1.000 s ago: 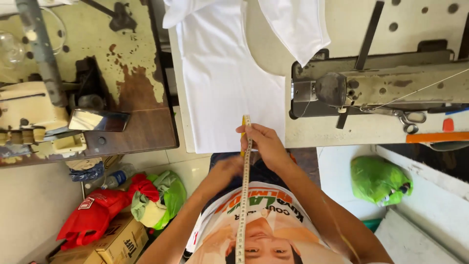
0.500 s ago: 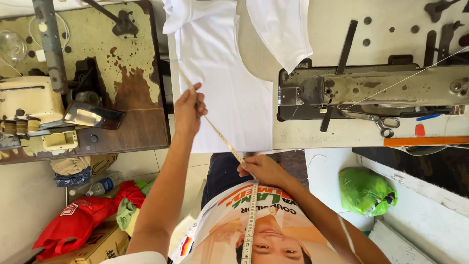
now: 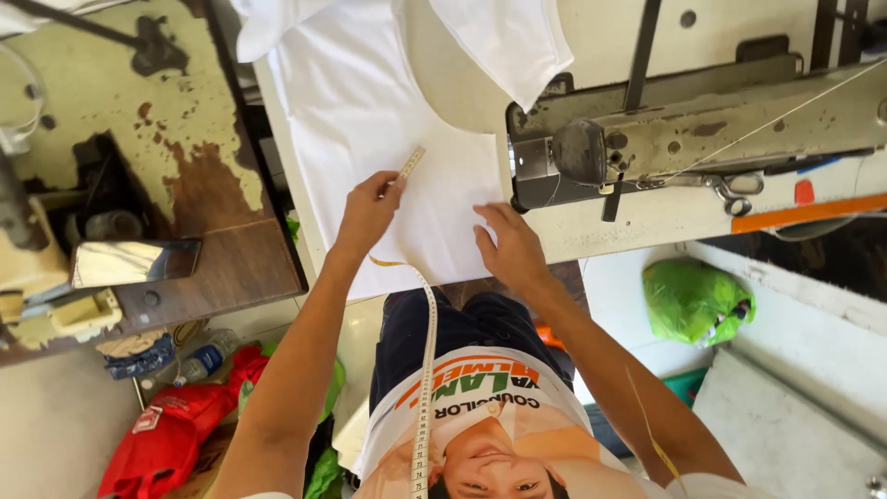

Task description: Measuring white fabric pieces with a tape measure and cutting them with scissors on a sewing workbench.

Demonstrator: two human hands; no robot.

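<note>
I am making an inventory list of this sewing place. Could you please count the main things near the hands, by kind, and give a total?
Measuring tape: 1
White fabric: 1
Sewing machine: 1
Scissors: 1
Green bag: 1
Total: 5

The left hand holds the tape end on the fabric; the right hand presses the fabric.

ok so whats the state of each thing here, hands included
left hand: pinching the tape's end against the cloth
right hand: flat on the cloth, holding nothing
measuring tape: slack, hanging down over the shirt
white cloth: spread flat, upper part folded over
scissors: lying closed by the sewing machine
</note>
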